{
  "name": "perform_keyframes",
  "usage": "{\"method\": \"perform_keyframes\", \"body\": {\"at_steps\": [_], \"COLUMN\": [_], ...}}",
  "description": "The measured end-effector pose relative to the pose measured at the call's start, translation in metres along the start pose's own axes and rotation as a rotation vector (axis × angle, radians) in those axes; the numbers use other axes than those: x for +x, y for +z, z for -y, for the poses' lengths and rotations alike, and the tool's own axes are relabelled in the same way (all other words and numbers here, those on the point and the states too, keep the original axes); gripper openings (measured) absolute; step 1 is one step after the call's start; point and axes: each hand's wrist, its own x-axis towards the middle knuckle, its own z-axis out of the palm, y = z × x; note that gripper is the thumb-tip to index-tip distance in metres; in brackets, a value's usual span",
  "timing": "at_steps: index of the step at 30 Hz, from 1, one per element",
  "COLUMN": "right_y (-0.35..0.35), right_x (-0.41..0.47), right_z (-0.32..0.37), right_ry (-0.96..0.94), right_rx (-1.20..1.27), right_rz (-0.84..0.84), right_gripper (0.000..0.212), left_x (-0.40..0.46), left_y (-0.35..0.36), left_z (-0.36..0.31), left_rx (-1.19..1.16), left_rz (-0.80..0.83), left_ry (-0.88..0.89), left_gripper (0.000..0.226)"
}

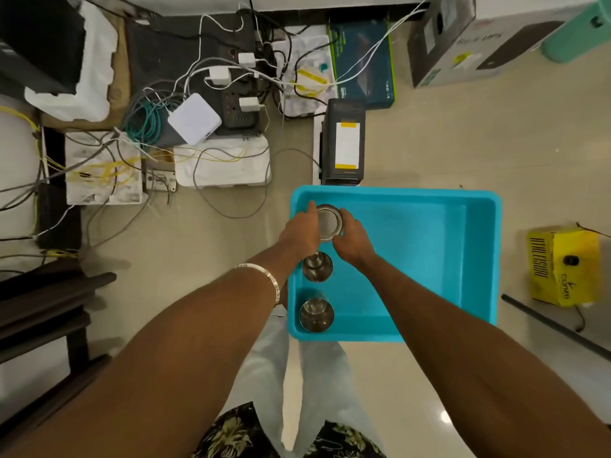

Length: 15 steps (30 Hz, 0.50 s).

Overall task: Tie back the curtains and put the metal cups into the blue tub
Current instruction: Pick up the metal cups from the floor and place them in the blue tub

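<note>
A blue tub [476, 259] stands on the floor in front of me. Along its left wall stand two metal cups [316, 266] [316, 315], mouths up. At the tub's far left corner, a third metal cup [328, 222] is gripped from both sides: my left hand [302, 233] holds its left rim and my right hand [352, 241] its right rim. It hangs low inside the tub, and I cannot tell whether it touches the bottom. My left wrist wears a silver bangle. No curtains are in view.
A black box [344, 143] stands just beyond the tub. To the left lie tangled cables, a power strip [236, 104] and white foam blocks. A yellow carton [562, 266] and a dark rod [555, 325] sit right of the tub. Dark wooden furniture [43, 312] stands at left.
</note>
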Motion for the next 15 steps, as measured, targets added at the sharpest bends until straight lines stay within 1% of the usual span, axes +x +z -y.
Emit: {"method": "perform_keyframes", "body": {"at_steps": [6, 11, 15], "right_y": [0.005, 0.006, 0.006], "right_x": [0.011, 0.01, 0.01], "right_z": [0.003, 0.009, 0.005], "right_ry": [0.028, 0.034, 0.042], "right_rx": [-0.002, -0.009, -0.046], "right_rz": [0.053, 0.074, 0.102], "right_gripper": [0.05, 0.044, 0.053], "left_x": [0.006, 0.008, 0.01], "left_y": [0.005, 0.01, 0.012], "left_z": [-0.001, -0.005, -0.008], "left_rx": [0.025, -0.108, -0.202], "left_rz": [0.012, 0.06, 0.107], "left_ry": [-0.018, -0.037, -0.066], "left_gripper": [0.084, 0.081, 0.078]}}
